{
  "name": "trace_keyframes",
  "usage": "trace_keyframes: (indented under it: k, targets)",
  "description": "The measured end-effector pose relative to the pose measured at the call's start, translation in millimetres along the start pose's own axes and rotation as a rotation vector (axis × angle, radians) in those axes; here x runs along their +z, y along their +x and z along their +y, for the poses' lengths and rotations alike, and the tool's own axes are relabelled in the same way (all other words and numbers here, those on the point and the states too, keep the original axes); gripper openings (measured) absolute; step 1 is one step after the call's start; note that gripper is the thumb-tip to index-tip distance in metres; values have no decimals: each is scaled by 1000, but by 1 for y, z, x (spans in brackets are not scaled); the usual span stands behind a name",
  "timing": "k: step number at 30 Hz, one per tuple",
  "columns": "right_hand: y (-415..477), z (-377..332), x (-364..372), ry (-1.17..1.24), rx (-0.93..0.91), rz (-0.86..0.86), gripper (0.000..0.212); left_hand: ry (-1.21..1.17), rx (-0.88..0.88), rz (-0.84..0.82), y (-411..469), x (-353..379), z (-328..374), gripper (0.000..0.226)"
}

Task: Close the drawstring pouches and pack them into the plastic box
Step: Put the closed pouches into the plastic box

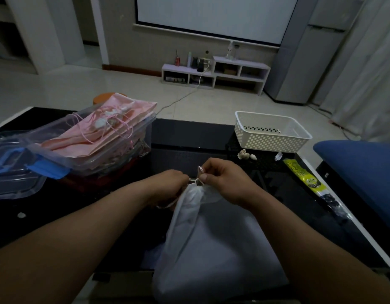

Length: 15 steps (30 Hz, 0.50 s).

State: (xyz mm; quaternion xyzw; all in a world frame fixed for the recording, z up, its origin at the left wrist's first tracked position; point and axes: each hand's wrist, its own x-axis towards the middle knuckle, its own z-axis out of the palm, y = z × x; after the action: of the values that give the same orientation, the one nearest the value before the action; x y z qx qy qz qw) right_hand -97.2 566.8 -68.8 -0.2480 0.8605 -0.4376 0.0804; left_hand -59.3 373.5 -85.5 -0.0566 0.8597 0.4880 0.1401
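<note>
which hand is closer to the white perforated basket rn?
Right. The right hand pinches the drawstring at the white pouch's mouth, below-left of the white basket. The left hand holds the same mouth from the other side, farther from the basket.

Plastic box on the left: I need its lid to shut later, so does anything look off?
Yes. The pink pouches are heaped, tilted, above the rim of the plastic box, cords trailing loose; its lid lies beside it.
</note>
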Motion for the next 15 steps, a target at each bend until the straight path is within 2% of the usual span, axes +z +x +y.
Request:
trace_keyframes:
  k: [3,6,11,15]
  targets:
    - [-2,-5,-4,-1,-11,11,9,147,13,32,9,-3,-16,32]
    - [-4,-8,-10,-22,-10,38,11,172,47,71,12,-9,-26,38]
    - [-8,-4,-18,-117,31,60,6,539,84,210,12,-8,-31,40]
    - [-12,0,-22,-88,35,83,7,748,82,236,6,-7,-34,43]
